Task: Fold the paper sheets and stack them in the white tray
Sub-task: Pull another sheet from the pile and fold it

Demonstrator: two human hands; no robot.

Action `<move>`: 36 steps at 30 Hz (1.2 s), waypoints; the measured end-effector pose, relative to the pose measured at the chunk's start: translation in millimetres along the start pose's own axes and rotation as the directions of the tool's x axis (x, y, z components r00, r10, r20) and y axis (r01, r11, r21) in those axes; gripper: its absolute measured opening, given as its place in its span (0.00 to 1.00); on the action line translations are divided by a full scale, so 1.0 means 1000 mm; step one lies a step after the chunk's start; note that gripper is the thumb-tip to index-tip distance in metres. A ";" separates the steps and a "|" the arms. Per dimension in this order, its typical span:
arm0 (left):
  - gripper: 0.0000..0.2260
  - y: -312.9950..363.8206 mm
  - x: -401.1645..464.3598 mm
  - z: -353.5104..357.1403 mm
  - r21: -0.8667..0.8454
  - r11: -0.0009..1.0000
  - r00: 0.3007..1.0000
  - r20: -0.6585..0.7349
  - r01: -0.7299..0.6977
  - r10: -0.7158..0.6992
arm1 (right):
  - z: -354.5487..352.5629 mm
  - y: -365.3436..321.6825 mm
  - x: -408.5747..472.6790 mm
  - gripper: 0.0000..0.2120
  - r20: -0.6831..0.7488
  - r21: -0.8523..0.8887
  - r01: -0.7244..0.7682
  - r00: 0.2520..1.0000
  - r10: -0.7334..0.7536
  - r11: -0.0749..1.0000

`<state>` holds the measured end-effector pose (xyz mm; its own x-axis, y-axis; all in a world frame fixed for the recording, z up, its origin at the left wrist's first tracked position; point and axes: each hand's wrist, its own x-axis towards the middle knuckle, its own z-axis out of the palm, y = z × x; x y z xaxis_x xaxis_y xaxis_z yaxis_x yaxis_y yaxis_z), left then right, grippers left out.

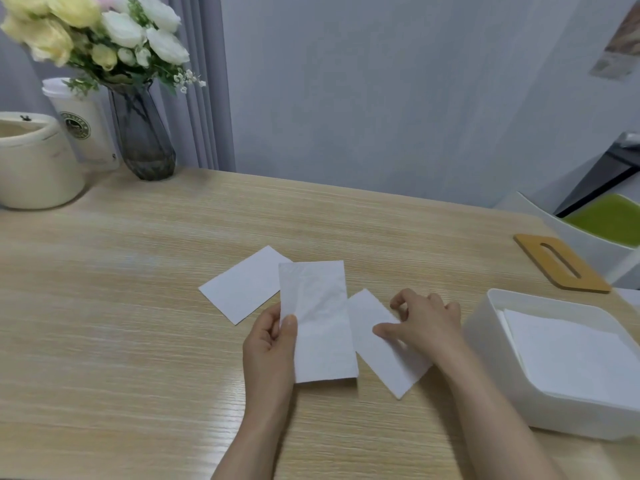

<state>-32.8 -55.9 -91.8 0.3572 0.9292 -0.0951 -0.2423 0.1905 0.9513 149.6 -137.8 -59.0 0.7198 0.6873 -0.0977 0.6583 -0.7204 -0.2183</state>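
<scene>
Desk (121, 306) carries three folded paper sheets. Your left hand (272, 344) pinches middle sheet (320, 323) at its left edge, thumb on top, fingers curled behind. Your right hand (424, 323) presses right sheet (384, 351) flat with thumb, other fingers loosely curled above it, gripping nothing. Left sheet (244, 285) lies flat, partly under middle one. White tray (502, 368) sits at your right, near right hand, folded sheets (571, 355) stacked inside. Wooden slotted lid (561, 263) lies beyond tray.
</scene>
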 end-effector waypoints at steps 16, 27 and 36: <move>0.09 -0.001 -0.001 -0.002 0.061 0.998 1.000 -0.011 -0.013 0.013 | 0.007 0.011 -0.031 0.22 0.095 0.317 -0.178 0.983 0.156 0.931; 0.09 -0.001 -0.002 -0.002 0.083 0.996 1.000 -0.011 -0.019 0.020 | 0.010 0.011 -0.037 0.12 0.110 0.391 -0.227 0.974 0.200 0.892; 0.10 0.002 -0.003 -0.001 0.073 0.997 1.000 -0.011 0.004 -0.003 | 0.008 0.007 -0.042 0.06 0.075 0.394 -0.201 0.979 0.187 0.897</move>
<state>-35.1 -58.0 -90.2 0.3481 0.9320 -0.1014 -0.1741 0.1705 0.9698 122.3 -171.0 -64.3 0.8115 0.5455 -0.2097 0.3584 -0.7479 -0.5587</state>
